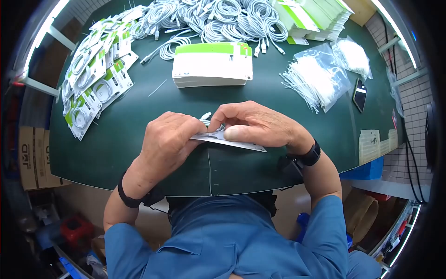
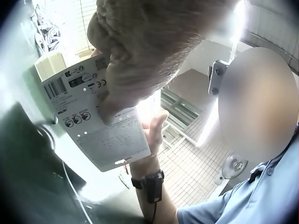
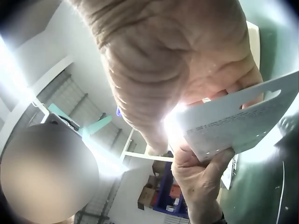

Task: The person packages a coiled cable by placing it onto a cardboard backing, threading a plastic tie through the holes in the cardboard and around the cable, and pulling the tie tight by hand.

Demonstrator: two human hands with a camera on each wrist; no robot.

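A printed card (image 1: 241, 144) is held nearly flat above the table's front, its back with barcode and small print facing the left wrist view (image 2: 107, 135). The left hand (image 1: 168, 137) grips the card's left end, thumb against the printed back. Over the card's upper side, the right hand (image 1: 260, 124) bends its fingers down at a white cable (image 1: 205, 116) with a plug showing between the hands. The right thumb lies along the card near its middle. What the right fingertips touch is partly hidden. In the right wrist view the card (image 3: 233, 121) shows its hanging slot.
A stack of green-and-white cards (image 1: 211, 67) stands behind the hands. Carded cables (image 1: 103, 90) pile at left, loose coiled cables (image 1: 227, 16) at the back. At right are bags of white ties (image 1: 316, 76), a phone (image 1: 359, 95) and more cards (image 1: 316, 18). One tie (image 1: 158, 88) lies alone.
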